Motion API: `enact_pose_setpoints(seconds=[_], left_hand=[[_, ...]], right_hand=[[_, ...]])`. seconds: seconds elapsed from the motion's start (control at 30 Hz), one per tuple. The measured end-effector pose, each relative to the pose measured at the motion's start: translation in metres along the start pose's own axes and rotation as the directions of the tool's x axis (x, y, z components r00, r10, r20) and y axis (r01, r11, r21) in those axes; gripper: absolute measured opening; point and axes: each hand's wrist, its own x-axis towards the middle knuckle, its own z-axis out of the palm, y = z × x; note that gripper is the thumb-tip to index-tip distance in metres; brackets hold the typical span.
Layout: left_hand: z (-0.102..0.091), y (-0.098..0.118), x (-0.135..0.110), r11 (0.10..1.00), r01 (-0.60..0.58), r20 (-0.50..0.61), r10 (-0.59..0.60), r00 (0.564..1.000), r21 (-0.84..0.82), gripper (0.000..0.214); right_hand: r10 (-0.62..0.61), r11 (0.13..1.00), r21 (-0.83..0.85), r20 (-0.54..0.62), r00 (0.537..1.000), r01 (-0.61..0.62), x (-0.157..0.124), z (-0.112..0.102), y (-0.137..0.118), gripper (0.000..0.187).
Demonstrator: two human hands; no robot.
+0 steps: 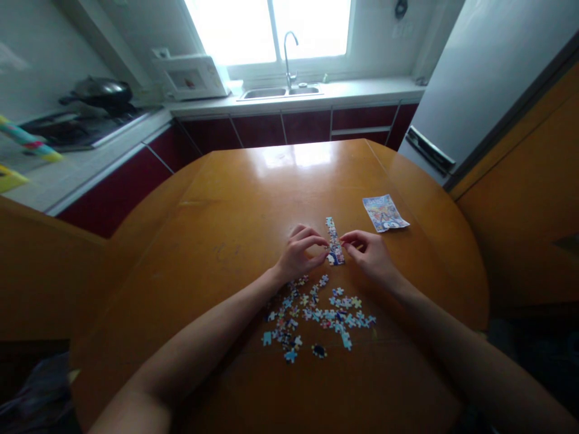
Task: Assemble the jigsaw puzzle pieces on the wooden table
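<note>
Taking the joined strip of puzzle pieces (333, 242) as the centre of a clock, the left hand (302, 250) sits at 9 o'clock and the right hand (373, 253) at 3 o'clock. The strip lies flat on the wooden table (226, 211), narrow at its far end and a little wider near 6 o'clock, where a dark blue patch shows. The left hand's forefinger and thumb reach the strip's left edge with a gap between them; whether their tips pinch a piece, I cannot tell. The right hand's thumb and forefinger curl close to each other at the right edge (any piece between them is too small to make out), so its grip cannot be told either.

Loose puzzle pieces (316, 314) spread from 5 to 7 o'clock, many of them pale blue, some touching or overlapping. A dark piece (319, 351) lies just apart at the near side. At 2 o'clock a printed sheet (384, 212) rests on the table, well clear of the loose pieces.

Beyond the table, a pot (103, 91) stands on the stove at 10 o'clock, the sink (286, 92) lies at 11, and a fridge (497, 72) rises between 1 and 2.
</note>
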Motion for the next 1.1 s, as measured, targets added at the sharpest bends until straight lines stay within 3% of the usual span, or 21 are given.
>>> enact_pose_setpoints(seconds=[0.17, 0.27, 0.53, 0.8, 1.1], left_hand=[[-0.006, -0.015, 0.003, 0.985, 0.139, -0.105, -0.129, 0.986, 0.1, 0.006], [-0.008, -0.021, 0.005, 0.972, 0.209, -0.105, -0.198, 0.975, 0.111, 0.005], [-0.023, -0.009, 0.022, 0.958, 0.282, -0.111, -0.276, 0.955, 0.045, 0.01], [0.006, -0.025, 0.028, 0.946, 0.299, 0.109, -0.313, 0.944, 0.126, 0.007], [0.011, -0.04, 0.021, 0.949, 0.284, 0.132, -0.301, 0.944, 0.137, 0.016]], right_hand=[[-0.023, 0.996, -0.089, -0.087, 0.996, 0.015, 0.004, -0.009, 0.005, 0.017], [-0.05, 0.987, -0.159, -0.115, 0.992, 0.031, 0.009, -0.014, 0.011, 0.017], [-0.062, 0.962, -0.27, -0.083, 0.995, 0.037, 0.015, -0.008, 0.029, 0.02], [-0.07, 0.955, -0.291, -0.044, 0.997, 0.055, 0.019, -0.005, 0.028, 0.018], [-0.079, 0.961, -0.269, -0.047, 0.996, 0.064, 0.022, -0.004, 0.029, 0.016]])
